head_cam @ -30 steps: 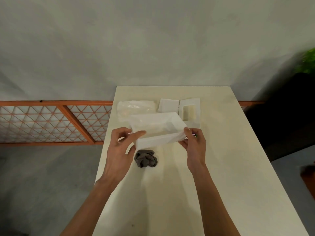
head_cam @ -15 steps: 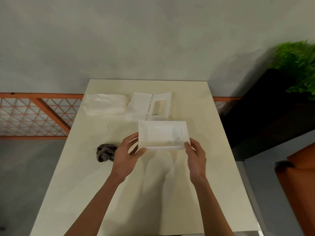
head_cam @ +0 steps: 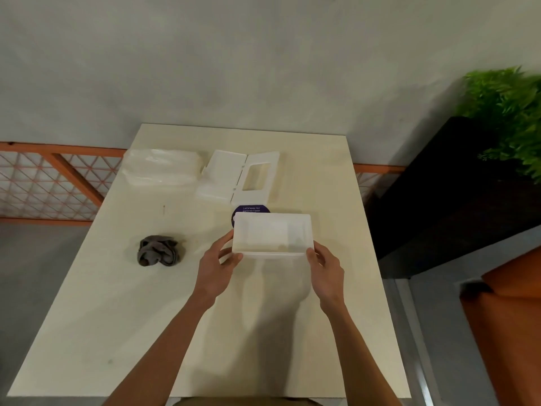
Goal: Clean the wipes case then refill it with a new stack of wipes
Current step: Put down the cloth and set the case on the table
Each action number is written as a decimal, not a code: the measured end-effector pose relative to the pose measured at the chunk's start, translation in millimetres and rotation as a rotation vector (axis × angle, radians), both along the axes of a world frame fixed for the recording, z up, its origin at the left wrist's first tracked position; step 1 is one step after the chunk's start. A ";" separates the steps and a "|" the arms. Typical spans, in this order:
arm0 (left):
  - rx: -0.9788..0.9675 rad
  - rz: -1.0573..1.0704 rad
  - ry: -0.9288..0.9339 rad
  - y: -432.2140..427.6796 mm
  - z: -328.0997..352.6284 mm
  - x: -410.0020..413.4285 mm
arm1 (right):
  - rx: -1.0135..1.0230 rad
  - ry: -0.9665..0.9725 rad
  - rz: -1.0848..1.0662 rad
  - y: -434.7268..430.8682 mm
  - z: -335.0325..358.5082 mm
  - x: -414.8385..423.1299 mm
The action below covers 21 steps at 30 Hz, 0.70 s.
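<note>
I hold a white translucent wipes case (head_cam: 272,233) above the table's middle, its open side facing me and nothing inside. My left hand (head_cam: 216,266) grips its near left corner and my right hand (head_cam: 326,269) grips its near right corner. The case's white lid (head_cam: 238,177), flipped open with a rectangular slot, lies behind it. A clear plastic pack of wipes (head_cam: 161,167) lies at the far left. A crumpled grey cloth (head_cam: 159,250) sits left of my left hand. A purple round label (head_cam: 251,209) peeks out behind the case.
The cream table (head_cam: 117,317) stands against a grey wall. An orange lattice railing (head_cam: 52,183) runs to the left. A black planter (head_cam: 456,186) with a green plant (head_cam: 509,112) stands right of the table, and an orange object (head_cam: 509,317) is at the lower right.
The view has swung to the right. The case moved from over the cloth toward the table's right side and turned level, with both hands still holding it.
</note>
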State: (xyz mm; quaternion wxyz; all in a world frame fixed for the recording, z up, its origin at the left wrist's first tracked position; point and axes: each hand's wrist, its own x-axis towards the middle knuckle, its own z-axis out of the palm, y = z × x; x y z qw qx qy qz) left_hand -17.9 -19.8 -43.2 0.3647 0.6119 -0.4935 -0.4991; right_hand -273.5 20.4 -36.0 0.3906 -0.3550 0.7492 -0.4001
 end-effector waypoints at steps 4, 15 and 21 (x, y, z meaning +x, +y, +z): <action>-0.002 0.018 0.008 -0.8 -1.0 -0.8 | -0.018 0.000 0.018 -2.5 2.2 -2.4; -0.055 0.106 0.049 -16.4 20.1 26.2 | -0.147 0.436 0.097 -37.2 37.1 12.2; -0.157 0.254 -0.052 -69.5 50.5 85.1 | -0.233 0.362 0.272 -104.0 59.3 78.5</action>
